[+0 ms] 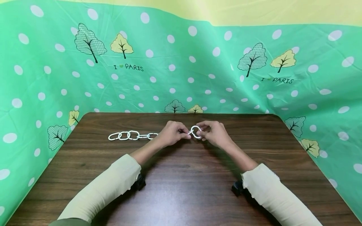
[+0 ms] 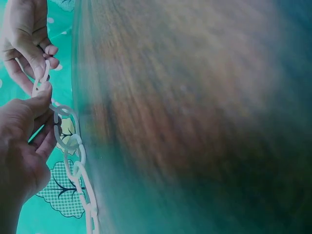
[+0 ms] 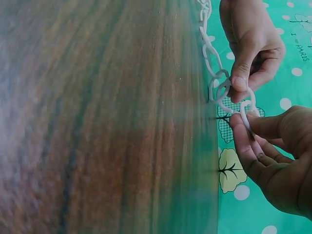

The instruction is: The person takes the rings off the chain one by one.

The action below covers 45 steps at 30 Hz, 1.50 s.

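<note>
A white chain of several oval links lies along the far part of the table, its right end raised between both hands. My left hand pinches a link near that end between thumb and fingers. Just to the right, my right hand pinches the end link, which stands upright and hooks through the link in the left hand. In the right wrist view the end link shows between thumb and fingertips. Part of the chain is hidden behind the left hand in the head view.
The dark wooden table has rounded far corners. A green dotted cloth with printed trees hangs behind it and along both sides. A dark wrist device sits under the left sleeve, another dark device under the right.
</note>
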### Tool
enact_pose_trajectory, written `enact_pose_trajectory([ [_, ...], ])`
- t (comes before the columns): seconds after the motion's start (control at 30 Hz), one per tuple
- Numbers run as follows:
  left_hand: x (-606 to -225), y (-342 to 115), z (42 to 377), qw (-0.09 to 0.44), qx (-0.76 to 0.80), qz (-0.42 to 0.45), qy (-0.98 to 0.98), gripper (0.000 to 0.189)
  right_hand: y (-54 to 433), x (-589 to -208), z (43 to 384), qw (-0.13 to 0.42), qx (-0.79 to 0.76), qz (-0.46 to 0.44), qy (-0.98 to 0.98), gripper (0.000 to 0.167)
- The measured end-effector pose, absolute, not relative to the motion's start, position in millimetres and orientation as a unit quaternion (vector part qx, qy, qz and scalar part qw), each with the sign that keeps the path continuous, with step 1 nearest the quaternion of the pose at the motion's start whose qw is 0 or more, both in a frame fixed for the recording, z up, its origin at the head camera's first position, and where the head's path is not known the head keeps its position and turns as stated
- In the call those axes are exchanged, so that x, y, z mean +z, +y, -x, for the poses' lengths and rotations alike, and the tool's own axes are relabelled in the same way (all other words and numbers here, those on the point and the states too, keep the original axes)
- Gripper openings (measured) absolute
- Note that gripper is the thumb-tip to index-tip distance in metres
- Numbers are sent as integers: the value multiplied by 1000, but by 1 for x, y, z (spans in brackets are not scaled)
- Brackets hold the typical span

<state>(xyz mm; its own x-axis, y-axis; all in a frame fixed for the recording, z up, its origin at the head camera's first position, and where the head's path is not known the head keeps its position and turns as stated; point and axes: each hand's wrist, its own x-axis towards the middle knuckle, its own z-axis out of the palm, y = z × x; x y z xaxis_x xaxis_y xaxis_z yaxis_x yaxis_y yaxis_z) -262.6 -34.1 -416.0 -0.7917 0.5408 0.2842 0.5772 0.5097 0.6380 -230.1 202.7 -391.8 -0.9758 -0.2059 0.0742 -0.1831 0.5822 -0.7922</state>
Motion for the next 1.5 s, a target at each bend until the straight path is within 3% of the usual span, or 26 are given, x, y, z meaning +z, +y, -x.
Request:
enact_pose_trajectory([
  [0.57,-413,-34,261,58,-376,282,-881,12,201,-392,226,52,-482,65,872,30],
  [0.9,-414,-32,259,50,-403,269,-873,11,201,-393,223,66,-509,48,857,24],
  [1.5,-411,-32,257,42,-415,243,-876,11,197,-395,228,114,-531,16,839,30],
])
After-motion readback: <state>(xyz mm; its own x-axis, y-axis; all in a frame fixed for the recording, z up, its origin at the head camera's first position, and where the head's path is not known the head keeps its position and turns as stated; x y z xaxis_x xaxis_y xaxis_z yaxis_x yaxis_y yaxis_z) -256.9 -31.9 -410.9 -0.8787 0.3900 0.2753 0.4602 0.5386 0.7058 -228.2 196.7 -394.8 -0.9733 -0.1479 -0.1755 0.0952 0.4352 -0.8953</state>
